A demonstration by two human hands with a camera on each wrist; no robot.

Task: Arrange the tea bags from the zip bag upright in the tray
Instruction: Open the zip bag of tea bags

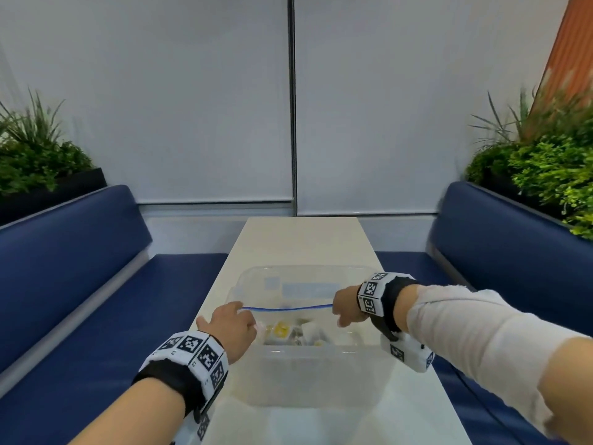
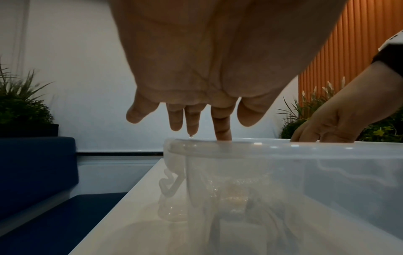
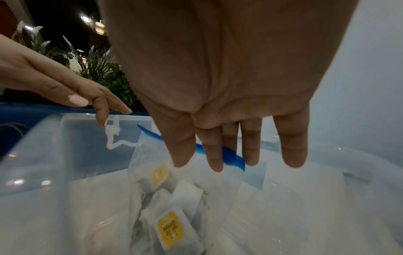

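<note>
A clear plastic tray (image 1: 321, 377) (image 2: 283, 150) (image 3: 43, 155) stands on the white table (image 1: 298, 239). Inside it a clear zip bag (image 1: 288, 308) hangs upright, its blue zip strip (image 3: 233, 157) stretched level with the rim. Several tea bags (image 1: 280, 329) (image 3: 170, 229) with yellow tags lie in the bag's bottom. My right hand (image 1: 346, 305) (image 3: 218, 103) holds the strip's right end, which passes among its fingers. My left hand (image 1: 231, 322) (image 2: 196, 120) hovers at the tray's left rim with straight fingers beside the strip's left end. The right wrist view shows nothing between its thumb and fingers.
Blue padded benches (image 1: 80, 284) (image 1: 497, 252) run along both sides of the narrow table. Planters with green plants (image 1: 32, 162) (image 1: 545, 162) sit behind the bench backs. A white clip (image 3: 112, 131) hangs on the tray's left wall.
</note>
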